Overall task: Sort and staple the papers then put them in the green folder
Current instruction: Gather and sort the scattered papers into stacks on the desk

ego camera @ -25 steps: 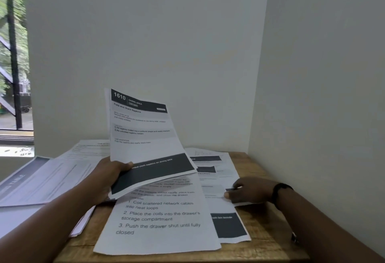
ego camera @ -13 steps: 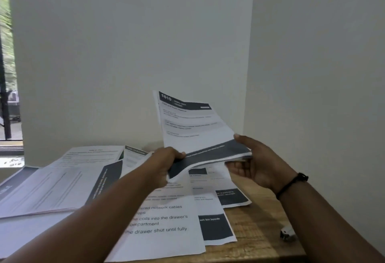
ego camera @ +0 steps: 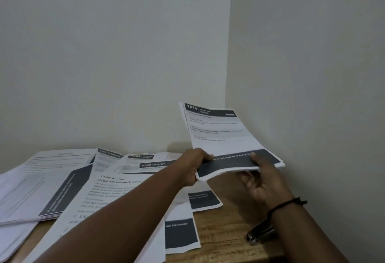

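Note:
I hold a thin bundle of printed sheets (ego camera: 220,135), headed "1610", in the air over the right side of the wooden table (ego camera: 229,231). My left hand (ego camera: 192,165) grips its lower left corner with the thumb on top. My right hand (ego camera: 260,181) holds the lower right edge, thumb on the dark band and fingers underneath. A metal stapler (ego camera: 261,234) lies on the table below my right wrist. Loose printed papers (ego camera: 116,196) cover the table's middle and left. No green folder is in view.
A stack of sheets (ego camera: 35,192) lies at the left edge of the table. White walls meet in a corner just behind and to the right of the held bundle. Bare wood shows at the front right, around the stapler.
The bundle has moved right and a little away from me. My right hand left the table papers and took hold of the bundle's right edge. The view panned right, revealing the stapler.

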Available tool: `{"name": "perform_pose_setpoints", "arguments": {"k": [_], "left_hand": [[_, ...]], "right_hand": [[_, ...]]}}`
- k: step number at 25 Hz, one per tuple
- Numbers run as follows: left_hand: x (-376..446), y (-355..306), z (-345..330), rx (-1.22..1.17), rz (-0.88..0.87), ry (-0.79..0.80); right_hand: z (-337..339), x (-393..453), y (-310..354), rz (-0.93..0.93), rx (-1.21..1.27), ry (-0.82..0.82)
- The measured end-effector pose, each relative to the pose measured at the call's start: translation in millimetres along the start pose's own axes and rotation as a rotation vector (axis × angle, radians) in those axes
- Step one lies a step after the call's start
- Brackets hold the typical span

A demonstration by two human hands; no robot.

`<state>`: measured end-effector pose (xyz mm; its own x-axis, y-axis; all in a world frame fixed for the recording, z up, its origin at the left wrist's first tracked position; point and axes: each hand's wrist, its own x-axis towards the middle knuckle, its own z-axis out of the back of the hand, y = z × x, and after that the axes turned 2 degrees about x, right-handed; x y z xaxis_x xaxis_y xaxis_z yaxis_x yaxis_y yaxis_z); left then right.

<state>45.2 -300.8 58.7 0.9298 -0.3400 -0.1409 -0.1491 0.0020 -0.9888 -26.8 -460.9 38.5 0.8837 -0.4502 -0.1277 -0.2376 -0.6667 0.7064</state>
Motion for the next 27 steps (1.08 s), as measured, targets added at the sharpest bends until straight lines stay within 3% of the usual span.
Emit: {"name": "perform_pose_setpoints", "arguments": {"k": [3,5,8,11,13,16,27], "left_hand": [[5,8,-6,0.09,0.009,0.047],[7,6,-5,0.177,-0.032,0.064],[17,8,1,0.374,-0.131,-0.051],[43,22,9,1.086,-0.277,-0.241],[57,37,6,1.48,-0.224,-0.215],[63,44,-8,1.433,0.001,-0.206],[77,30,-1,1.411,0.015,-0.228]], "right_hand": [[-3,2,-10,0.013,-0.102,-0.04],[-1,10,-9,0.156,-0.185,-0.127],[5,12,-3,0.336,-0.285,-0.215],[7,10,2,0.541,-0.385,-0.229],[6,9,3,0.625,-0.408,-0.202],[8,8,4,0.629,-0.423,-0.182],[25,-7,20,0.589,-0.322,-0.162]]}}
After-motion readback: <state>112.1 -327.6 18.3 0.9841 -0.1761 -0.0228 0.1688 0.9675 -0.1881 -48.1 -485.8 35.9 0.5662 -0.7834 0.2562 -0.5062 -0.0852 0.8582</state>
